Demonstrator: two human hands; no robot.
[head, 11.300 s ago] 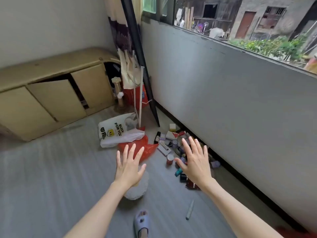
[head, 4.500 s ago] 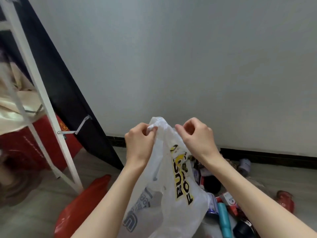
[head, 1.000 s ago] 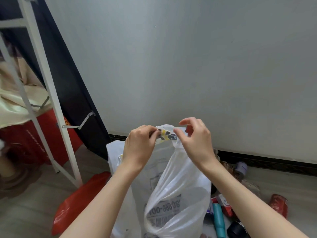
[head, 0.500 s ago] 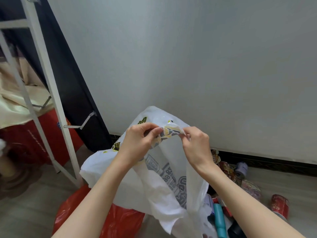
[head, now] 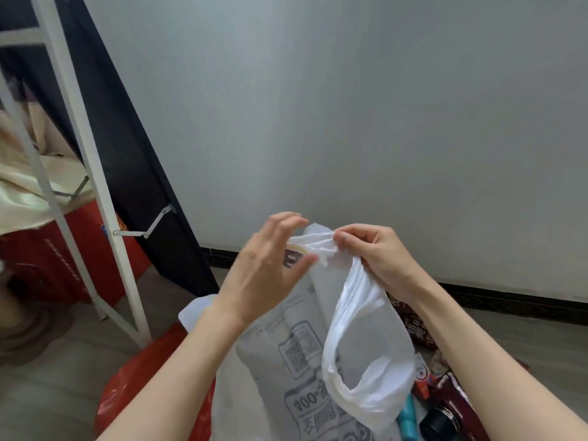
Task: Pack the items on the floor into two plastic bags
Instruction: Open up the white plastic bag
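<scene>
Head view: the white plastic bag [head: 318, 354] hangs at centre frame, held up off the floor [head: 47, 377] by its top edge; the left hand [head: 264, 268] has thumb and fingers [head: 286, 222] loosely curled at the bunched rim, only partly closed, and whether it truly pinches the film I cannot tell; the right hand [head: 378, 259] is closed on the same rim from 3 o'clock, fingertips pressed together on the plastic; a handle loop [head: 359, 370] sags open below the right wrist; the red plastic bag [head: 143, 386] lies crumpled on the floor at 7 o'clock of the white one; the loose items [head: 436, 409] wait at 5 o'clock, among them a teal tube [head: 407, 421] and a dark round lid [head: 437, 424], close beside the bag's lower corner; a white metal frame [head: 95, 192] leans at 10 o'clock

Likely the mouth is being worked apart, and nothing appears packed yet; the risk is that the thin layers cling and the fingers slide over them instead of separating them, or that a hard tug tears the rim; if the left grip slackens, the bag may drop onto the pile

Writing: grey print seen in reverse through the film, with a square code pattern and digits that look like "004"; the rest is unreadable
</scene>
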